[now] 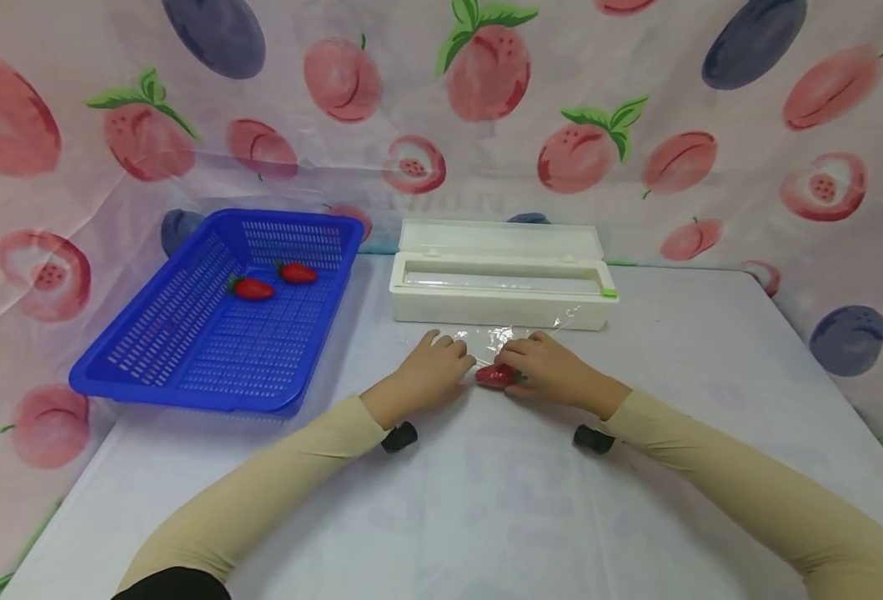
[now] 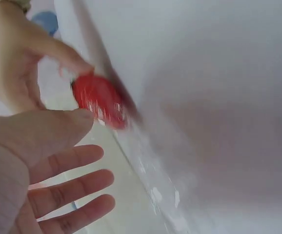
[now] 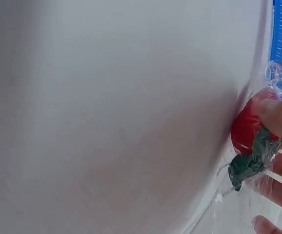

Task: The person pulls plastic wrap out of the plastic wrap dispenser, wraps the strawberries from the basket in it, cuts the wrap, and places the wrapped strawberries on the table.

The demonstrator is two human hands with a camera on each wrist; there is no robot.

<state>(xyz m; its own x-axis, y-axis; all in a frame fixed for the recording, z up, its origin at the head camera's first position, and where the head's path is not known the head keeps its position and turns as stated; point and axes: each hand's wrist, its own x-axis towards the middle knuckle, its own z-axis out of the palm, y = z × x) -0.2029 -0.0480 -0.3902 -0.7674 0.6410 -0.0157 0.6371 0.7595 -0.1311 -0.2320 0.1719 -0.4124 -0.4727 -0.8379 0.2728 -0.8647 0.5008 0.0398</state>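
A red strawberry (image 1: 492, 377) with green leaves, wrapped in clear plastic film, lies just in front of the white film box. My right hand (image 1: 549, 367) holds it near its leafy end; the right wrist view shows the thumb pressed on the red strawberry (image 3: 248, 122) through the film. At its other end, my left hand (image 1: 428, 373) has its thumb tip close to the strawberry (image 2: 99, 100). Three fingers of that hand extend apart in the left wrist view; its index finger cannot be made out. Film (image 1: 497, 337) stretches between the box and the hands.
The white film box (image 1: 501, 312) stands at the back with its lid up and a green piece at its right end. To the left, a blue basket (image 1: 208, 400) holds two strawberries (image 1: 253, 289). A white cloth covers the table, with a fruit-print curtain behind.
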